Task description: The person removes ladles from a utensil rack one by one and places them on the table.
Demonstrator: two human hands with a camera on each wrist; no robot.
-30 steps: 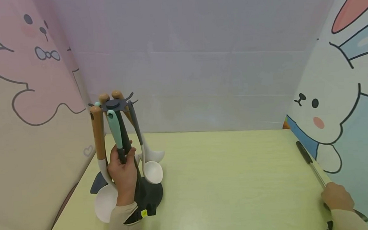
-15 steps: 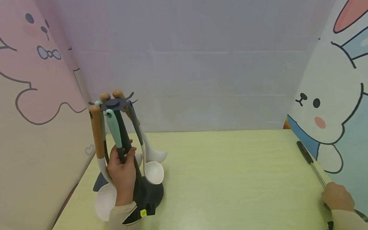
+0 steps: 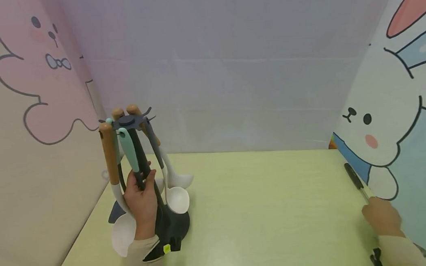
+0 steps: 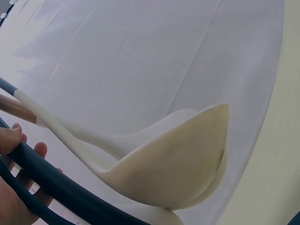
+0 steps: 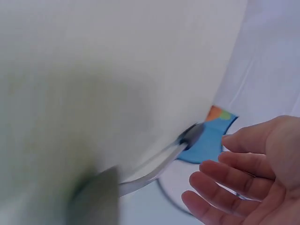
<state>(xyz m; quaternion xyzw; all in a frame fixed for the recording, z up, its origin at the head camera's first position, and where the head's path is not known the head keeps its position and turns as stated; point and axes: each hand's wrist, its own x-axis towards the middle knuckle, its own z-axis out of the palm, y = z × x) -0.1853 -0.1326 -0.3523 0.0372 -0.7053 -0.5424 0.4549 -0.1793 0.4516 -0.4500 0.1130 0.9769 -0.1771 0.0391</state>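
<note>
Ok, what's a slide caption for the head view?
Left hand grips a rack hung with kitchen tools; across the table, right hand is near a black-handled utensil.

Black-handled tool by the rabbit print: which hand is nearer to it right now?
Right. The right hand is beside the black-handled tool, open and apparently not touching it; the left hand is far off to the left, gripping the utensil stand's post.

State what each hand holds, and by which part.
The left hand grips the utensil stand by its dark upright post. The right hand holds nothing; the black-handled utensil lies clear of its fingers.
</note>
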